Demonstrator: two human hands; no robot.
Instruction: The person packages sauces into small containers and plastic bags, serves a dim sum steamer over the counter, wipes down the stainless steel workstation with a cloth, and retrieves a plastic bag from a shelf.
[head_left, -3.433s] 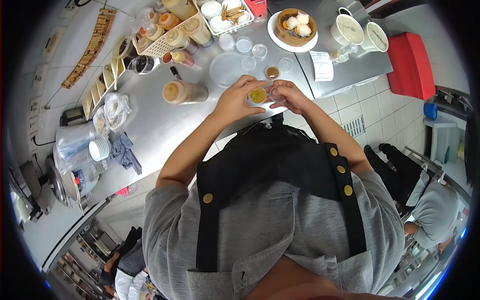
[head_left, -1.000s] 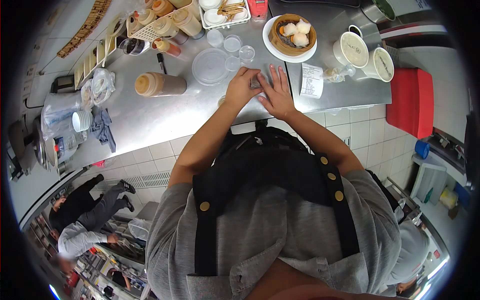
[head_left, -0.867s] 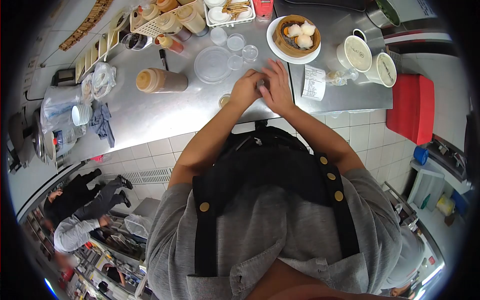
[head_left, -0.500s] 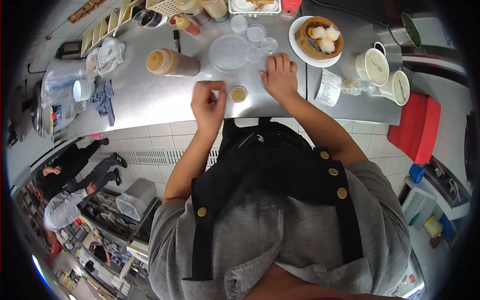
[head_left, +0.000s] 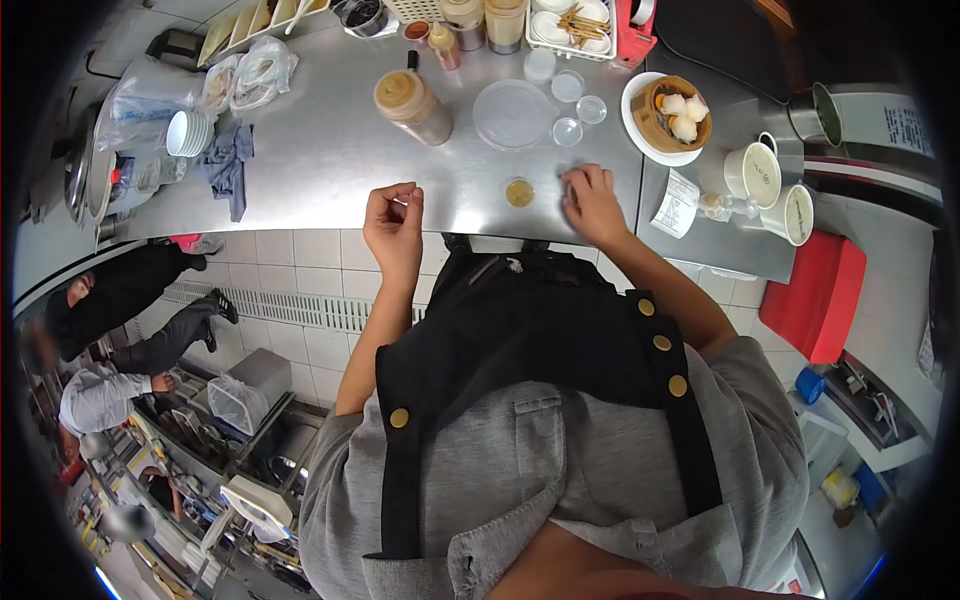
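Note:
My left hand (head_left: 393, 222) hovers by the front edge of the steel counter, thumb and fingers pinched together; whether something small is between them is hidden. To its right, a small clear sauce cup (head_left: 519, 192) with yellowish contents sits on the metal. Just right of that cup is my right hand (head_left: 596, 205), its fingers loosely bent and apart, holding nothing visible. Behind the cup lie a large round clear lid (head_left: 510, 114) and several little clear lids (head_left: 567, 131). A squeeze bottle (head_left: 415, 108) of brown sauce stands at the back left.
At right, a bamboo steamer (head_left: 660, 135) of dumplings rests on a white plate (head_left: 640, 85), near a receipt (head_left: 676, 204) and lidded paper tubs (head_left: 752, 176). Stacked white cups (head_left: 189, 134) and a grey cloth (head_left: 229, 168) lie left. Other people (head_left: 98, 398) are behind on the left.
My left hand has moved left, away from the sauce cup. My right hand has drawn back toward the counter's front edge, its fingers more bent. The camera view has shifted.

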